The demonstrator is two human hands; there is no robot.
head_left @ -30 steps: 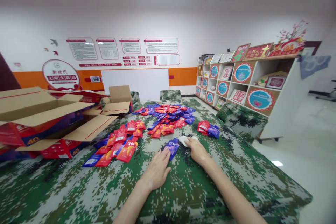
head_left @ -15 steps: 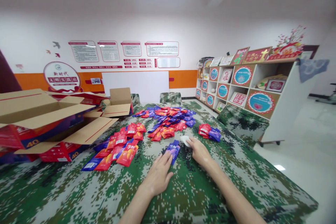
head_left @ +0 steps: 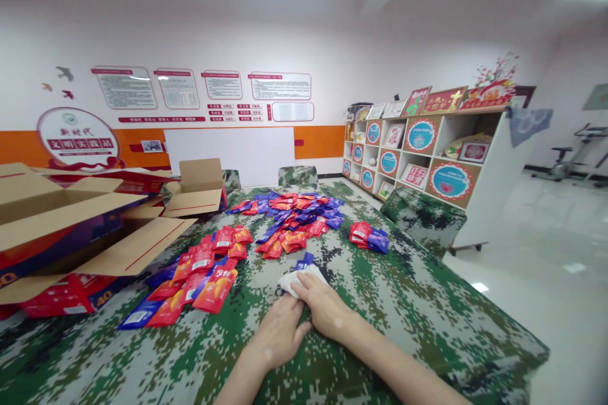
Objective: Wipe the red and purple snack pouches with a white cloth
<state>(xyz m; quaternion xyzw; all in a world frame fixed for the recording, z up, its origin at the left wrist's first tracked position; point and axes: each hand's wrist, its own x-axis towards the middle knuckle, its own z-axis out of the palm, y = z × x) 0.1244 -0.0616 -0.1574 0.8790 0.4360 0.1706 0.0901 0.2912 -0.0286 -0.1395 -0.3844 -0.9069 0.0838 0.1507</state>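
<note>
A purple snack packet [head_left: 304,260] lies on the camouflage tablecloth in front of me, mostly hidden under a white cloth [head_left: 292,280]. My right hand [head_left: 323,307] holds the cloth and presses it down over the packet. My left hand [head_left: 280,329] lies flat at the near end of the packet, fingers stretched out, fingertips meeting the cloth and the right hand. To the left a loose pile of red and purple packets [head_left: 216,285] spreads out. Farther back sits a larger heap of the same packets [head_left: 294,242], with a small stack [head_left: 368,237] to its right.
Open cardboard boxes [head_left: 137,247] crowd the table's left side, their flaps reaching over the cloth. Camouflage-covered chairs [head_left: 422,221] stand at the right and far edges. Beyond them is a white shelf unit [head_left: 494,171] with framed displays. Posters hang on the far wall.
My right hand has moved left and toward me, bringing the white cloth onto the purple packet. My left hand stays by the packet. The view has turned slightly right.
</note>
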